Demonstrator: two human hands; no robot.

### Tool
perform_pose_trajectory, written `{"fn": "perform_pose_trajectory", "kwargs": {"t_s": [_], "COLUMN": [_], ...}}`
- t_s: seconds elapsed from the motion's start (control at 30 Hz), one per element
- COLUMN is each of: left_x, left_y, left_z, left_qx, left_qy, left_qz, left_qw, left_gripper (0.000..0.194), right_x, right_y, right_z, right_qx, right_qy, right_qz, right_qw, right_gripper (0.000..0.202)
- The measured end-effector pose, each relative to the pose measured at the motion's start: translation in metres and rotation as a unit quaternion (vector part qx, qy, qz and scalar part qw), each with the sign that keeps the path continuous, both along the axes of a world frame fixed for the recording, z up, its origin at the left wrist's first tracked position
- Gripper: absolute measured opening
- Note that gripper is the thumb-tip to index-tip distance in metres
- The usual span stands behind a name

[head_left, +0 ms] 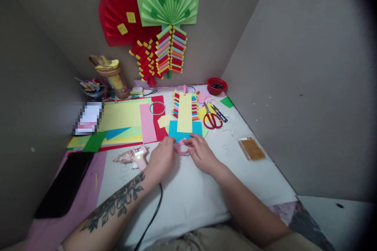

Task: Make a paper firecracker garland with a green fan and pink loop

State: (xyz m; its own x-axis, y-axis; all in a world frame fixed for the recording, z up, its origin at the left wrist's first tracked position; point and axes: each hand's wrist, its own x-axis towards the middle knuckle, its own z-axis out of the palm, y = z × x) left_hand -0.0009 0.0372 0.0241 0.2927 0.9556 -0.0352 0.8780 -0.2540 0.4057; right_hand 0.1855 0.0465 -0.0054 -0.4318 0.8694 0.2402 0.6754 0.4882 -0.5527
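Observation:
A pink paper strip (pixel 183 149) curves in a loop between my two hands, just below a blue paper piece (pixel 175 126). My left hand (pixel 163 156) has its fingers closed at the strip's left end; the fingertips are partly hidden. From the other side, my right hand (pixel 202 154) pinches the strip's right end, its fingers close to the lower edge of the blue paper. Over the blue paper lies a long pale yellow strip (pixel 185 113), with rows of small rolled paper tubes (pixel 194 106) showing on both sides of it.
A pink glue gun (pixel 140 157) lies beside my left forearm, its black cord (pixel 159 200) running toward me. Red-handled scissors (pixel 212 120) and thread snips (pixel 220 113) rest at right, near a red bowl (pixel 217 87). Coloured paper sheets (pixel 123 115) and a phone (pixel 88 118) lie left.

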Motion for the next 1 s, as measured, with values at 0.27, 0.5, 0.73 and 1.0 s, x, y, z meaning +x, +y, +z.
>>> {"fn": "perform_pose_trajectory", "kwargs": {"t_s": [0.27, 0.5, 0.73, 1.0], "left_x": [0.001, -0.004, -0.015, -0.018], "left_y": [0.000, 0.002, 0.010, 0.009], "left_z": [0.001, 0.009, 0.017, 0.025], "left_qx": [-0.011, -0.011, 0.014, 0.042], "left_qy": [-0.008, -0.003, -0.007, -0.045], "left_qz": [-0.007, 0.009, 0.026, 0.014], "left_qw": [1.000, 1.000, 1.000, 0.998], "left_gripper": [0.030, 0.036, 0.035, 0.033], "right_x": [-0.005, 0.018, 0.048, 0.015], "right_y": [-0.003, -0.002, -0.009, -0.003], "right_z": [-0.001, 0.008, 0.006, -0.011], "right_qx": [-0.014, -0.001, 0.085, 0.092], "right_qy": [-0.034, 0.187, -0.016, -0.142], "right_qz": [-0.021, -0.111, -0.047, -0.117], "right_qw": [0.999, 0.976, 0.995, 0.979], "right_gripper": [0.026, 0.029, 0.016, 0.023]}}
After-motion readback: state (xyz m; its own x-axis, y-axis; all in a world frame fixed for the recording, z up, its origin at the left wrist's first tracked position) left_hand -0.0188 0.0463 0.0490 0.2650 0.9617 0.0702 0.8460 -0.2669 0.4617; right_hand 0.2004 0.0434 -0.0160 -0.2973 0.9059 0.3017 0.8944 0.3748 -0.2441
